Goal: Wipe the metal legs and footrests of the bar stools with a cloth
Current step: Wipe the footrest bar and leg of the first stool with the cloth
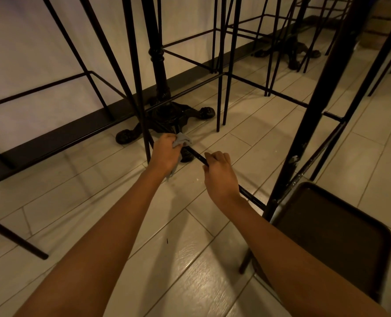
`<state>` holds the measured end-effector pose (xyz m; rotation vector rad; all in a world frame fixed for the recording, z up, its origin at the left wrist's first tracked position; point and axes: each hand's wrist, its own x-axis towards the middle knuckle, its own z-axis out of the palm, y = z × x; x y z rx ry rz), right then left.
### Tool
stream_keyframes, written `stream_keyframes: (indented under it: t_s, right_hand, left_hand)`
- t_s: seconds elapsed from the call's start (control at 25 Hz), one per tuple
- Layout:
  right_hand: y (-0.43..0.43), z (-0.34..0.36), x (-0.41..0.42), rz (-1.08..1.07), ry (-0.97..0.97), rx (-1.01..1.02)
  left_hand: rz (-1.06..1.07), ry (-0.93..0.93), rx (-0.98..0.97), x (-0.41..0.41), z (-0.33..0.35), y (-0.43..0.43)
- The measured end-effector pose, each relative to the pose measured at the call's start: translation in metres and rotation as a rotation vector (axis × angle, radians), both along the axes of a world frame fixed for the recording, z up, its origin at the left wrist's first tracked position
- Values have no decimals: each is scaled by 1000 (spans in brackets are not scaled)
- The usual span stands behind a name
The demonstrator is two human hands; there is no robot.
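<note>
Left hand (164, 154) pinches grey cloth (182, 139) round far end of the low footrest bar (198, 157). Right hand (219, 175) curls round same bar, nearer. Likely mid-task: other stool legs (219, 106) probably left; can't tell which are wiped.

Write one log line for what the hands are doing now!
left hand: holds grey cloth on footrest bar | right hand: grips same bar | step: footrest wipe

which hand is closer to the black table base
Left. The left hand, holding the cloth, is beside the table base; the right hand grips the bar farther back.
</note>
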<state>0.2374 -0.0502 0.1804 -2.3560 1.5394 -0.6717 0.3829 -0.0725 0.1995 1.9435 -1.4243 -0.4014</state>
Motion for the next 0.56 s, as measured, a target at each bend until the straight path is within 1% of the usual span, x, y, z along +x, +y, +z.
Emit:
stream_keyframes:
  t_s: [0.2,0.44,0.56]
  right_hand:
    - [8,4,-10,-38,48,-21]
    - [15,5,-20,-49,82,42]
    - [16,6,-21,-50,70,55]
  left_hand:
    - [-51,-44,-40,-15,-7,7]
    - [-78,-93,-84,-37,-8,21]
    - [-102,-83,-91,-47,-13,28]
